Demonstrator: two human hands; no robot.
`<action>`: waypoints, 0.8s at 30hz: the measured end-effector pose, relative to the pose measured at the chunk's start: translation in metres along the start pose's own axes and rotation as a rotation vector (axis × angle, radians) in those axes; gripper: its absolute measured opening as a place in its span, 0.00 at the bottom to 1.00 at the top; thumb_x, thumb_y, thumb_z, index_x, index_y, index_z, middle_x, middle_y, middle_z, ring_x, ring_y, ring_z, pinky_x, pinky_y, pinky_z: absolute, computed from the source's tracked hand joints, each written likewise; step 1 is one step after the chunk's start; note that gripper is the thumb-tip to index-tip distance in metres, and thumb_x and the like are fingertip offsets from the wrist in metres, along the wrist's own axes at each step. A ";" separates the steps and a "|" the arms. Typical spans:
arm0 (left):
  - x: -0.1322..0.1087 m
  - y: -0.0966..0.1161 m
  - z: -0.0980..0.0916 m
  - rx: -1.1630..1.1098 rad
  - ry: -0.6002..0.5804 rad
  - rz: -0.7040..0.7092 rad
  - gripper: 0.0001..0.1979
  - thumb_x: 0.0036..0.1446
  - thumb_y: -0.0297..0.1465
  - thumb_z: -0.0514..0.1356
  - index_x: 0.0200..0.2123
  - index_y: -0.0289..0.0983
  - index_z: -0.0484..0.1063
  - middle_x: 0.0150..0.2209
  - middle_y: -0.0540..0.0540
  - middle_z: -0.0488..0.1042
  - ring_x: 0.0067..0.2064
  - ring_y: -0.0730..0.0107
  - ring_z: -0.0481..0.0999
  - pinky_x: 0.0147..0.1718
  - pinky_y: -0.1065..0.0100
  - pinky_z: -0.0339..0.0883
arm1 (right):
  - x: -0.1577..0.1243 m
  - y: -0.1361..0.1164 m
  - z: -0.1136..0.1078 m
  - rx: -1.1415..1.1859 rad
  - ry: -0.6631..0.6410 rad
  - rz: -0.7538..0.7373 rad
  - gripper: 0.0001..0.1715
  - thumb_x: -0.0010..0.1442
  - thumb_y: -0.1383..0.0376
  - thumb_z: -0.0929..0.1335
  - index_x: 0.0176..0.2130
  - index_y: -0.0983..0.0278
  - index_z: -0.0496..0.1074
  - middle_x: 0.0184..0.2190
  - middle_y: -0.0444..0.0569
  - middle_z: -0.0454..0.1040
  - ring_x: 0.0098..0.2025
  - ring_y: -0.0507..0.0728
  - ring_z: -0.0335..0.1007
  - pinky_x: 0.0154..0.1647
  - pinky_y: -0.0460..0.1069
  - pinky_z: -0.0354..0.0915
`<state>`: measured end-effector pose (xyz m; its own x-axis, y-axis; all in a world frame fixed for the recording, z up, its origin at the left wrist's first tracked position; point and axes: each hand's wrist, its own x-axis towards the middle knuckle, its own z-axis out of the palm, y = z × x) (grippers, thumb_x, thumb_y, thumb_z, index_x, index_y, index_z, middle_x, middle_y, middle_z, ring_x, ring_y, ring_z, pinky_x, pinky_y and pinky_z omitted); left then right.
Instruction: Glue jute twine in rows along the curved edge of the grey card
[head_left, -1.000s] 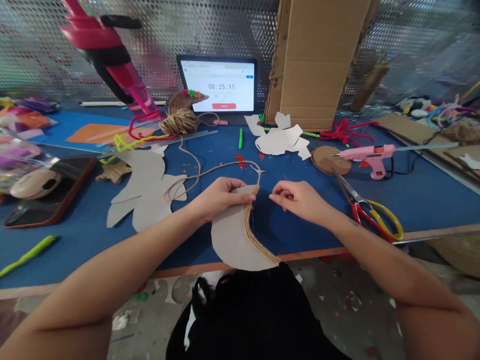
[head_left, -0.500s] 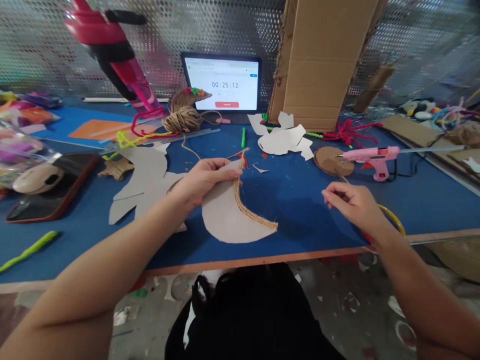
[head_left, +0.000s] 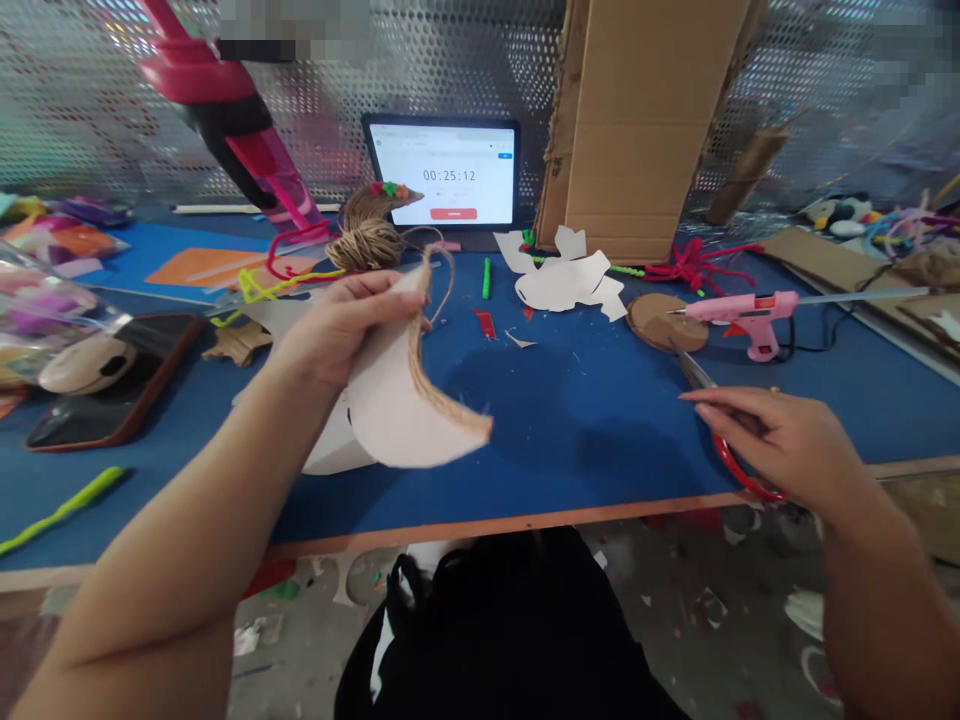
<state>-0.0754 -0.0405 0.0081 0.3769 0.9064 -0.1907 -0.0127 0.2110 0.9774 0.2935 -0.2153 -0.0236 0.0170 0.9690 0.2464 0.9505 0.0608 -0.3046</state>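
Light glints off that perforated metal wall [head_left: 465,60] over there, behind the blue-topped table [head_left: 525,470]; pale scraps [head_left: 807,611] litter the grey floor [head_left: 300,660] below.

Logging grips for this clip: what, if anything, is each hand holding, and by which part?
The left hand holds the crescent-shaped card by its upper end. The right hand is at the scissors, but whether it grips them cannot be told.

Tablet [head_left: 442,190] upper center, back of surface [head_left: 540,430]; box [head_left: 626,120] right of it, twine ball [head_left: 366,245] front-left. Center-left: cutout [head_left: 394,405] in left hand [head_left: 337,325]. Right: scissors [head_left: 737,468] at right hand [head_left: 787,440], glue gun [head_left: 761,318] behind. Left: mouse [head_left: 86,365] on phone [head_left: 154,385].
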 end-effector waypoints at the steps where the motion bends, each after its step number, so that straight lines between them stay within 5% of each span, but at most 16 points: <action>1: -0.002 -0.002 0.004 0.009 -0.045 -0.006 0.09 0.44 0.29 0.66 0.27 0.36 0.67 0.20 0.55 0.74 0.18 0.78 0.71 0.17 0.78 0.65 | -0.006 -0.001 -0.005 -0.008 -0.029 -0.048 0.18 0.60 0.53 0.64 0.39 0.59 0.77 0.33 0.46 0.79 0.27 0.53 0.71 0.30 0.47 0.62; 4: -0.007 -0.011 0.016 0.087 -0.244 -0.072 0.10 0.41 0.29 0.69 0.26 0.34 0.70 0.21 0.51 0.76 0.19 0.74 0.73 0.17 0.77 0.67 | -0.025 0.002 -0.016 -0.037 0.070 -0.082 0.13 0.58 0.56 0.66 0.31 0.61 0.76 0.27 0.44 0.77 0.25 0.51 0.69 0.28 0.45 0.61; 8: -0.009 -0.021 0.028 0.180 -0.422 -0.142 0.09 0.44 0.31 0.69 0.28 0.34 0.73 0.22 0.50 0.76 0.20 0.76 0.73 0.17 0.78 0.66 | -0.042 0.014 -0.014 -0.238 0.297 0.147 0.21 0.55 0.48 0.64 0.23 0.62 0.69 0.17 0.44 0.68 0.19 0.51 0.62 0.22 0.47 0.56; 12: -0.007 -0.028 0.036 0.239 -0.496 -0.157 0.09 0.45 0.31 0.68 0.27 0.33 0.72 0.23 0.50 0.76 0.21 0.77 0.73 0.19 0.80 0.65 | -0.046 0.022 0.005 -0.406 0.070 0.394 0.25 0.48 0.44 0.60 0.33 0.62 0.67 0.26 0.50 0.73 0.25 0.58 0.68 0.26 0.50 0.59; 16: -0.005 -0.035 0.037 0.310 -0.526 -0.152 0.11 0.46 0.34 0.68 0.27 0.33 0.72 0.23 0.49 0.75 0.22 0.78 0.73 0.19 0.80 0.64 | -0.044 0.030 0.017 -0.438 -0.012 0.484 0.26 0.46 0.46 0.59 0.37 0.63 0.63 0.30 0.56 0.73 0.32 0.64 0.70 0.31 0.54 0.61; 24: -0.005 -0.042 0.036 0.366 -0.555 -0.173 0.12 0.47 0.36 0.68 0.29 0.33 0.73 0.24 0.49 0.75 0.23 0.76 0.73 0.20 0.79 0.65 | -0.035 0.046 0.000 -0.444 -0.166 0.578 0.18 0.39 0.47 0.62 0.25 0.57 0.61 0.20 0.50 0.71 0.24 0.65 0.69 0.25 0.54 0.59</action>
<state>-0.0435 -0.0669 -0.0285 0.7655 0.5282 -0.3674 0.3673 0.1101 0.9236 0.3364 -0.2465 -0.0465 0.5385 0.8426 0.0069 0.8406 -0.5378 0.0648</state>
